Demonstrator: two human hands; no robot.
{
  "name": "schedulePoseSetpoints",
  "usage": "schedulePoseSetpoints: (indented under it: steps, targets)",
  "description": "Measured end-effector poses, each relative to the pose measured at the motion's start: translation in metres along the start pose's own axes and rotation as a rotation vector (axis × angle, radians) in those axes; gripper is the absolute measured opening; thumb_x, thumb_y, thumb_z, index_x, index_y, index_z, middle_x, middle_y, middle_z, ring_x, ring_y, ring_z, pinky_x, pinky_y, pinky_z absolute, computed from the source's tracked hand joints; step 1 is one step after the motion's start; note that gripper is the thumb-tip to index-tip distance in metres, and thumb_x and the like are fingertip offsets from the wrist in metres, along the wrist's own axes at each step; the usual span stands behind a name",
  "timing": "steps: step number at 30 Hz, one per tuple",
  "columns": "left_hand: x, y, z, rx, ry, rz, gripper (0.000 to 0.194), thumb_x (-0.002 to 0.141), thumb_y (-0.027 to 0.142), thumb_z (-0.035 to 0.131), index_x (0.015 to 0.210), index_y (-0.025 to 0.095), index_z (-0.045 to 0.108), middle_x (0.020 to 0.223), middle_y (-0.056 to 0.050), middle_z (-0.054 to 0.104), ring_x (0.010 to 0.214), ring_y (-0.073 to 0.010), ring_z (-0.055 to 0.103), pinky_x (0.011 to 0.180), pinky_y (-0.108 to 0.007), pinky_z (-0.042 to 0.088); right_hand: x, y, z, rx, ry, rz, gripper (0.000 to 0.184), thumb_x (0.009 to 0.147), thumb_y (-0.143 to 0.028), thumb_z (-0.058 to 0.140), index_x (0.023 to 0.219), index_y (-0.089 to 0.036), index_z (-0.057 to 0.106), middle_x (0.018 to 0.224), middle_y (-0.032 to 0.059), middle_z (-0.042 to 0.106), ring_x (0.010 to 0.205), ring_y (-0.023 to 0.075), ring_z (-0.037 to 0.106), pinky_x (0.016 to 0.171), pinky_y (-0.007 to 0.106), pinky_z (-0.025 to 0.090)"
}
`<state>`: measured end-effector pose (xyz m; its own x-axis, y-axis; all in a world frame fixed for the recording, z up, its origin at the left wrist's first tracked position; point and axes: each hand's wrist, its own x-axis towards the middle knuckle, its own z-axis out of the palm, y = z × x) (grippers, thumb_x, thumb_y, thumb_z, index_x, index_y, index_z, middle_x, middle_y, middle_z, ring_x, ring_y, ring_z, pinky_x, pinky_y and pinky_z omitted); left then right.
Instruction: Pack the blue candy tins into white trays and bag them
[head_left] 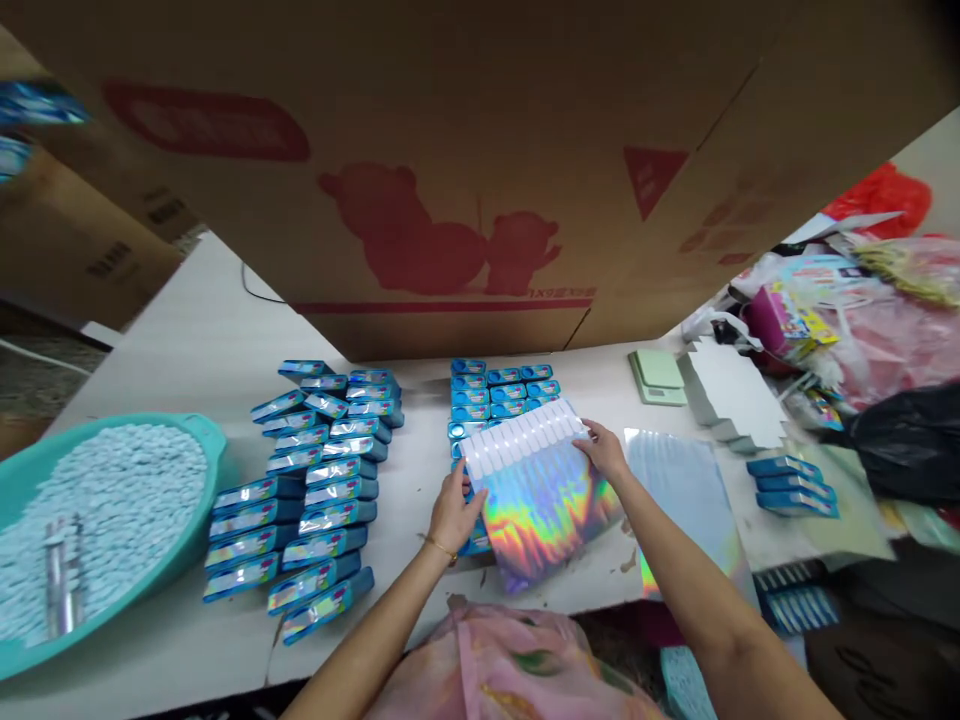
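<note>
Iridescent sheet (551, 500) between both hands (452, 515)

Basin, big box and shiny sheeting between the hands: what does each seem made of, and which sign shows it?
Basin: probably plastic, smooth, with a moulded rim.
Box: apparently matt cardboard, plain brown with red print.
Sheeting: perhaps glossy plastic film or foil, throwing rainbow reflections.

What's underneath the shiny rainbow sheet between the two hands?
Blue boxes show in rows past the far edge of the shiny sheet, with more along its left side, near the left hand. What lies beneath its middle is covered.
</note>
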<state>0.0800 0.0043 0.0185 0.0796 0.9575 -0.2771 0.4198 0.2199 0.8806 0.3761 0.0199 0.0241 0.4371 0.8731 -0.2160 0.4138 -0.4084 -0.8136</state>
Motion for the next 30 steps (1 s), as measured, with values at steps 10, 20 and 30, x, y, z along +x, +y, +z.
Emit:
schedulePoseSetpoints:
  steps: [10, 20, 30]
  targets:
    - [-0.001, 0.026, 0.031, 0.009, 0.253, -0.159, 0.073, 0.054, 0.035, 0.066, 0.12, 0.018, 0.039, 0.099, -0.006, 0.048, 0.074, -0.015, 0.053, 0.069, -0.032, 0.047, 0.01, -0.007, -0.03, 0.837, -0.205, 0.2, 0.043, 0.047, -0.024, 0.073, 0.087, -0.019, 0.058, 0.056, -0.0081, 0.052, 0.051, 0.0053, 0.048, 0.052, 0.018, 0.039]
    - [0.002, 0.034, 0.035, -0.54, 0.143, -0.234, 0.09, 0.05, 0.023, 0.07, 0.128, 0.02, 0.025, 0.08, 0.001, 0.054, 0.058, -0.0075, 0.054, 0.061, -0.024, 0.046, 0.02, 0.01, -0.023, 0.879, -0.21, 0.208, 0.045, 0.047, -0.026, 0.074, 0.09, -0.022, 0.06, 0.055, -0.0089, 0.05, 0.052, 0.0054, 0.047, 0.054, 0.018, 0.04]
    - [-0.002, 0.049, -0.018, -0.366, 0.092, 0.087, 0.036, 0.061, 0.028, 0.063, 0.095, 0.017, 0.064, 0.083, -0.002, 0.058, 0.072, -0.0112, 0.052, 0.069, -0.024, 0.042, -0.015, -0.031, -0.038, 0.571, -0.198, 0.028, 0.032, 0.053, -0.027, 0.07, 0.084, -0.022, 0.068, 0.083, -0.0009, 0.059, 0.076, 0.0123, 0.05, 0.069, 0.025, 0.039]
